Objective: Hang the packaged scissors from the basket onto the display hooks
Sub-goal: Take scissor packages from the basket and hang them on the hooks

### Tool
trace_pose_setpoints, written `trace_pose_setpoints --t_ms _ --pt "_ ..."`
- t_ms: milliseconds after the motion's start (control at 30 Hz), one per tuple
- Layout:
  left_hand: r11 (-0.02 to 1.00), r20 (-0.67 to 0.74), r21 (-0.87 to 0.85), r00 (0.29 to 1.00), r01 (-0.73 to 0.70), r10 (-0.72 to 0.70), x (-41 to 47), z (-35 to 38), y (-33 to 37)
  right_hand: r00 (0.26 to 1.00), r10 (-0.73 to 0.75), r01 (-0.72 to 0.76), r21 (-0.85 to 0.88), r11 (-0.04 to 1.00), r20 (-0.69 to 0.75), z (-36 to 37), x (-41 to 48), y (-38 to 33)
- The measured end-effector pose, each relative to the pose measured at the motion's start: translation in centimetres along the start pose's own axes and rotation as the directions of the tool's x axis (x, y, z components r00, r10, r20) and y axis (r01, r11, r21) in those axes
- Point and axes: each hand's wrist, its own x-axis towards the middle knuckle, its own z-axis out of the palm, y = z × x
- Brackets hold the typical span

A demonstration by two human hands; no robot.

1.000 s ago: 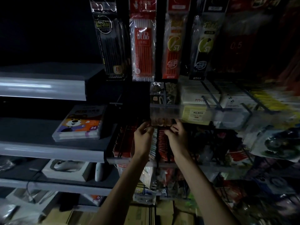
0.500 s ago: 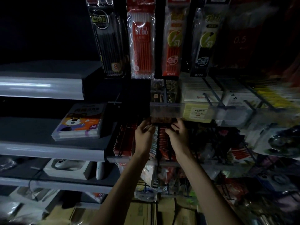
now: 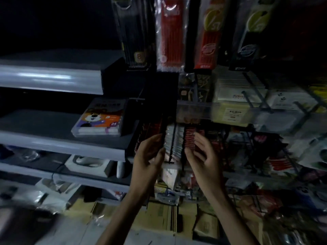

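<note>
**Hands loose before crowded hooks, no packet in either**

Nearest, the bare left hand point(image 3: 150, 152) and bare right hand point(image 3: 200, 154) were spread with fingers relaxed, holding nothing, just in front of the row of white and red flat packets hanging on dark wire hooks point(image 3: 178, 138). In my judgement a careless brush could have knocked the front packets off, since they hung tightly packed. Gloom and blur made it impossible to tell whether these were the scissors. The basket was not in view. Farther off, the cartoon-dog crayon box point(image 3: 100, 119) sat on a grey shelf point(image 3: 58, 138).
</note>
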Motion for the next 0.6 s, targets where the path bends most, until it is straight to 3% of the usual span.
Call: trace_pose_setpoints --t_ms 167,333,500,600 --pt "0.977 -0.098 0.209 0.995 0.045 -0.025 -6.1 -6.4 -0.4 0.973 -0.021 0.046 -0.103 0.994 0.23 2.2 -4.3 -1.4" --pt "0.868 -0.242 0.463 0.968 0.181 -0.073 -13.1 -13.4 -1.3 0.879 -0.005 0.088 -0.153 0.984 0.478 8.1 -8.1 -0.9" --pt "0.661 -0.401 0.645 0.906 0.383 -0.134 -22.0 -20.7 -3.0 0.732 0.02 0.166 -0.207 0.964 0.682 15.8 -12.9 0.5" --pt "0.562 -0.545 0.617 0.814 0.551 -0.2 -28.0 -25.6 -4.7 0.524 0.107 0.247 -0.271 0.93 0.845 22.3 -17.0 1.7"
